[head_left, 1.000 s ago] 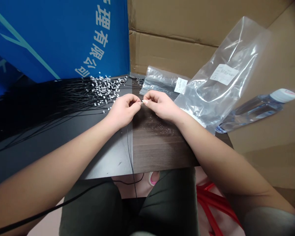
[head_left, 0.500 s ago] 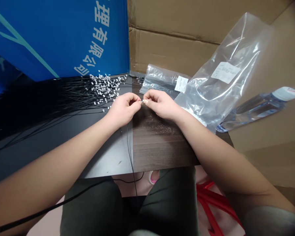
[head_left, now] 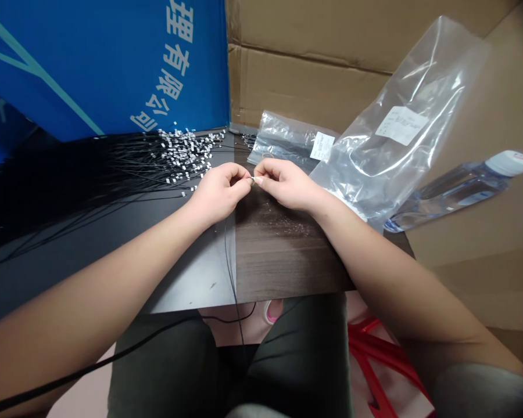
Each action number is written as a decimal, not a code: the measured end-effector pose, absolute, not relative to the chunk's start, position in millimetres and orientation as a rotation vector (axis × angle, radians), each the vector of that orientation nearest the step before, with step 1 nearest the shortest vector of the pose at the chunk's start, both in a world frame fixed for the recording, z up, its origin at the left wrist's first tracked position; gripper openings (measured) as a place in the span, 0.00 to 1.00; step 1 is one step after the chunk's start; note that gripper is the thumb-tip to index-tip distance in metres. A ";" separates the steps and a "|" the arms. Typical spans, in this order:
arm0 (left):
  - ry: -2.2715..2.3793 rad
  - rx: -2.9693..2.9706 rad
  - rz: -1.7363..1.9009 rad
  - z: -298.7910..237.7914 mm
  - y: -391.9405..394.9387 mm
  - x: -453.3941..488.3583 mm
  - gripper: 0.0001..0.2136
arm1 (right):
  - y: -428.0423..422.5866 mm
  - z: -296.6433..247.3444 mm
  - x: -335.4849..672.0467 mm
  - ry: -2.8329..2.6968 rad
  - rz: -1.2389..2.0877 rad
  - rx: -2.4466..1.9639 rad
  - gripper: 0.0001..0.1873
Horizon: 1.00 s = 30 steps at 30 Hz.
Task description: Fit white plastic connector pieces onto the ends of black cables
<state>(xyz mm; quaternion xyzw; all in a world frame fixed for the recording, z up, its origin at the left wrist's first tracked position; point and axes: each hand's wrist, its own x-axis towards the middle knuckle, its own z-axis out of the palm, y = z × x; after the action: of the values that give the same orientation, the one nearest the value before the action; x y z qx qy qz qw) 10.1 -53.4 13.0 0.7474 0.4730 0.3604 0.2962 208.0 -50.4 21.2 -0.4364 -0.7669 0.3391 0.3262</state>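
Observation:
My left hand [head_left: 222, 193] is closed in a pinch on a thin black cable [head_left: 228, 255], whose length hangs down from under it past the table edge. Fingertip to fingertip with it, my right hand [head_left: 285, 184] pinches the small cable end [head_left: 252, 181], a tiny dark and pale piece mostly hidden by the fingers. Just left of my left hand lies a large bundle of black cables [head_left: 70, 186] with white connectors [head_left: 185, 152] at their ends.
Behind my hands lie a small labelled bag [head_left: 287, 136] and a large clear plastic bag [head_left: 387, 157]. A water bottle [head_left: 453, 194] leans at the right. A blue panel [head_left: 113, 64] and cardboard [head_left: 305, 87] wall the back. Tiny scraps [head_left: 294, 225] dot the brown tabletop [head_left: 283, 267].
Both hands keep nearly the same place and pinch. The small piece between the fingertips shows a slightly different, more curved shape now.

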 end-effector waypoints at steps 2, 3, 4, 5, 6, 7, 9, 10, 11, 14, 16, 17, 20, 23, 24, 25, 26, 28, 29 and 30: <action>1.261 1.986 0.954 13.5 -53.5 10.4 0.08 | -50.0 20.8 208.3 -2.002 0.902 -1.137 0.07; 1.264 1.983 0.952 13.9 -53.6 10.7 0.08 | -49.7 20.5 208.5 -1.995 0.911 -1.134 0.07; 1.268 1.980 0.950 14.3 -53.8 10.9 0.08 | -49.3 20.0 208.8 -1.988 0.921 -1.130 0.07; 1.270 1.977 0.948 14.8 -54.0 11.2 0.08 | -48.9 19.5 209.0 -1.980 0.929 -1.125 0.06; 1.272 1.973 0.946 15.1 -54.2 11.3 0.08 | -48.5 18.9 209.3 -1.973 0.937 -1.120 0.06; 1.273 1.969 0.946 15.3 -54.4 11.4 0.08 | -48.2 18.5 209.4 -1.963 0.943 -1.117 0.06; 1.270 1.961 0.950 15.1 -54.5 11.2 0.09 | -47.9 18.2 209.4 -1.943 0.959 -1.115 0.06; 1.267 1.956 0.954 14.8 -54.4 11.0 0.09 | -47.9 18.2 209.2 -1.934 0.967 -1.117 0.06; 1.263 1.953 0.959 14.4 -54.2 10.8 0.09 | -47.9 18.4 209.1 -1.926 0.971 -1.120 0.06; 1.257 1.951 0.975 13.3 -53.8 10.3 0.10 | -48.1 19.0 208.5 -1.925 0.971 -1.121 0.07; 1.254 1.953 0.985 13.0 -53.8 10.2 0.09 | -48.0 18.9 208.4 -1.931 0.966 -1.118 0.07; 1.252 1.952 0.988 13.0 -53.9 10.2 0.09 | -48.0 18.7 208.4 -1.933 0.964 -1.116 0.07; 1.250 1.940 0.986 13.1 -54.1 10.3 0.10 | -48.0 18.0 208.5 -1.929 0.969 -1.115 0.06; 1.257 1.928 0.974 13.1 -53.7 10.3 0.09 | -48.1 17.7 208.6 -1.918 0.978 -1.121 0.06; 1.257 1.927 0.971 13.2 -53.6 10.2 0.09 | -48.1 17.6 208.7 -1.915 0.981 -1.123 0.06; 1.254 1.927 0.969 13.2 -53.4 10.1 0.09 | -48.0 17.4 208.7 -1.913 0.984 -1.124 0.06; 1.250 1.928 0.969 13.4 -53.4 10.0 0.09 | -47.8 17.3 208.8 -1.910 0.987 -1.125 0.06; 1.239 1.932 0.971 13.7 -53.4 9.5 0.09 | -47.4 16.8 208.8 -1.907 0.992 -1.128 0.06; 1.236 1.933 0.971 13.8 -53.5 9.3 0.09 | -47.2 16.6 208.8 -1.905 0.993 -1.131 0.06; 1.236 1.933 0.966 13.9 -53.5 9.0 0.09 | -47.0 16.4 208.8 -1.904 0.992 -1.134 0.06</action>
<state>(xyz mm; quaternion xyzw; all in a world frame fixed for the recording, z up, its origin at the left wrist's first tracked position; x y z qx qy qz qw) 9.0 -53.5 13.9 0.7354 0.4705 0.3677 0.3203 208.8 -47.0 16.4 -0.4377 -0.7348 0.3828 0.3492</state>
